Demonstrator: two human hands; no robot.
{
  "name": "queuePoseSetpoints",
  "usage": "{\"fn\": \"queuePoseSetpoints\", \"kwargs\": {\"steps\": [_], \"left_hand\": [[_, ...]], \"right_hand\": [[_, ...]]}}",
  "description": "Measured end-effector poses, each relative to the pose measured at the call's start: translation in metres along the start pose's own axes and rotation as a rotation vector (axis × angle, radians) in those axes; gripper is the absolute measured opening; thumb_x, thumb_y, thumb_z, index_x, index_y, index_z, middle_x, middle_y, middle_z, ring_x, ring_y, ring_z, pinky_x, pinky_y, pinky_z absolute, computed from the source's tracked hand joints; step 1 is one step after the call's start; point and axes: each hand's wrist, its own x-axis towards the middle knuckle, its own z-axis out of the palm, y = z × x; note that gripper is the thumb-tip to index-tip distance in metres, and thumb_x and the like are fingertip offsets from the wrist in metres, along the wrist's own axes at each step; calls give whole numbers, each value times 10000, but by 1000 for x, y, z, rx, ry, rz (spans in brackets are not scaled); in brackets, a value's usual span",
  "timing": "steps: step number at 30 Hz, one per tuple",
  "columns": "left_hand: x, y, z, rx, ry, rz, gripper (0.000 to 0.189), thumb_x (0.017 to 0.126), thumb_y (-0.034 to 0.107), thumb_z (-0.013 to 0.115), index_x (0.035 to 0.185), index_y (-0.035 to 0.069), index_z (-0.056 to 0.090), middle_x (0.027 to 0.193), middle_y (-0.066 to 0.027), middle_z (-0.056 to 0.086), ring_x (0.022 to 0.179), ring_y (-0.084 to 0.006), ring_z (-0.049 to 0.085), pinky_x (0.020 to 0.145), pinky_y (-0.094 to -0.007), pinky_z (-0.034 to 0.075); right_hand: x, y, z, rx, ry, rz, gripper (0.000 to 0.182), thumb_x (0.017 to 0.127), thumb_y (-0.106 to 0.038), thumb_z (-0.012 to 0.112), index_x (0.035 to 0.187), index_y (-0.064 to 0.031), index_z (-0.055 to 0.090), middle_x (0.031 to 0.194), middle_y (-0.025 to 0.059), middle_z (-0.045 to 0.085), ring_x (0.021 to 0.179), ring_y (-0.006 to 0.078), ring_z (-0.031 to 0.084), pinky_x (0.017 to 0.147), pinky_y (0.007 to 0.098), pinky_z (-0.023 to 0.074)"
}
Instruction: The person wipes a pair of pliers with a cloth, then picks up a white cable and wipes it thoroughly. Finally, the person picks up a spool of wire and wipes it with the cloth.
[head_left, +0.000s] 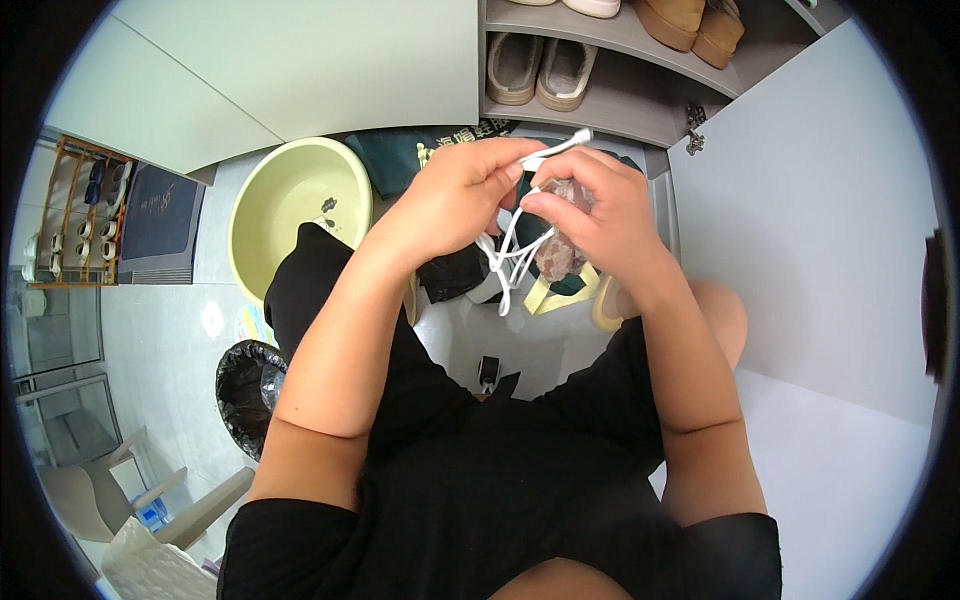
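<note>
A white cable (517, 259) hangs in several loose loops between my hands, over the floor before me. My left hand (469, 191) pinches it between thumb and fingers near one end, where a thicker white tip sticks out to the upper right. My right hand (600, 206) grips another stretch of the cable between thumb and forefinger. Behind the right fingers is a fuzzy pinkish-brown item (556, 259), partly hidden; whether that hand holds it too I cannot tell. Below lies a dark green bag (382, 161) bearing writing, with a pale yellow strap (559, 296).
A pale yellow-green basin (247, 202) stands left, a black-lined bin (232, 390) nearer me. The open cabinet door (802, 202) is at right. Slippers (566, 71) and brown boots (671, 22) sit on the cabinet shelves (630, 124). A chair (90, 495) and shoe rack (82, 210) are far left.
</note>
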Motion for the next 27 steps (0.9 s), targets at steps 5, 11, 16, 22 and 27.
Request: {"fn": "queuePoseSetpoints", "kwargs": {"steps": [5,11,16,22,27], "left_hand": [[-4,6,4,-443,83,-26,357,872,58,437,1229,48,432,705,-44,552,508,-92,492,484,-200,404],[5,-4,9,-607,222,-108,330,824,-10,369,1132,25,482,676,-86,552,444,-83,437,398,-222,383],[6,2,11,-507,155,-209,299,813,61,381,1069,-39,499,623,-57,524,449,-91,421,399,-222,371],[4,4,3,-637,-74,-193,338,777,139,449,1051,-55,486,620,-42,517,441,-85,417,441,-210,423],[3,1,-1,-498,-301,-191,166,787,148,556,848,-3,585,615,-15,524,461,-52,438,459,-185,416]], "right_hand": [[0,-4,-3,-47,19,-44,167,701,-182,690,805,-86,600,711,33,551,535,146,510,496,252,406],[-3,-9,2,-168,30,-183,177,701,-218,693,809,-119,593,693,13,538,511,136,506,466,252,408],[-5,-4,-5,-129,56,-165,192,687,-227,703,798,-117,590,684,8,534,511,137,508,464,245,407],[-7,-5,-11,-116,91,-183,195,677,-212,712,794,-109,594,696,13,547,520,135,520,471,239,413],[-8,-3,-11,-94,95,-234,210,670,-200,718,805,-97,594,728,15,567,533,136,524,474,232,413]]}}
